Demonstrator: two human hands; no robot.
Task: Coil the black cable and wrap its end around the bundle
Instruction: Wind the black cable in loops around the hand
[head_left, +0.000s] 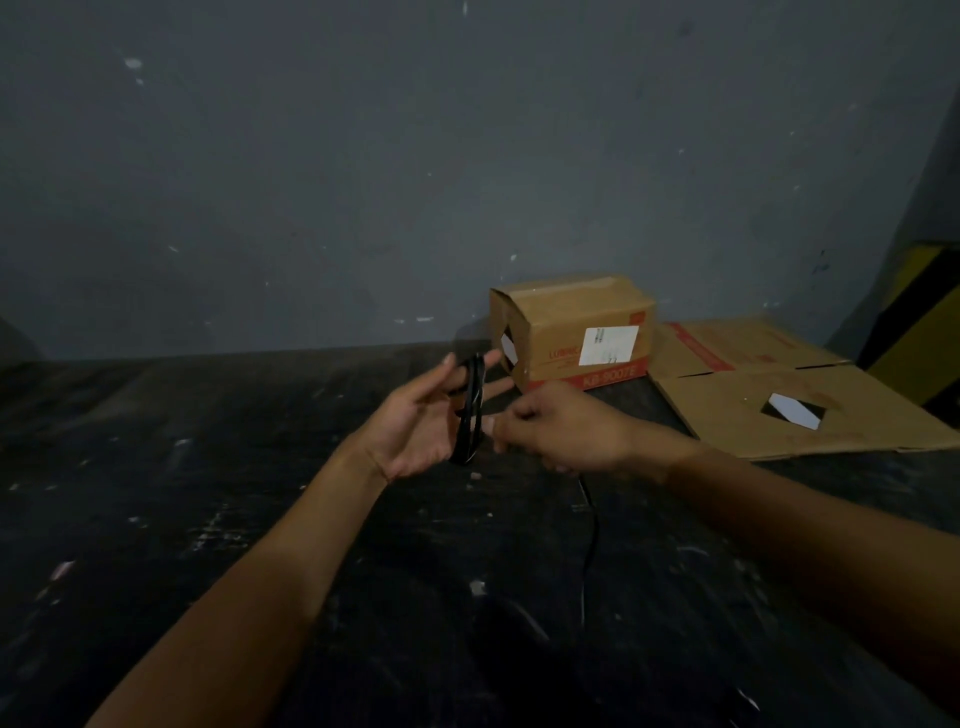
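Note:
The black cable (470, 410) is wound in several loops around the spread fingers of my left hand (426, 421), which is held palm up above the dark floor. Right beside the loops, my right hand (561, 431) pinches the cable with closed fingers. From under my right hand the loose length of the cable (591, 540) hangs down and trails toward me across the floor, fading into the dark near the bottom of the view.
A closed cardboard box (576, 332) with a white label stands against the grey wall (363, 182) just behind my hands. A flattened cardboard sheet (779, 400) lies to its right. A yellow-and-black striped post (919, 322) is at the far right.

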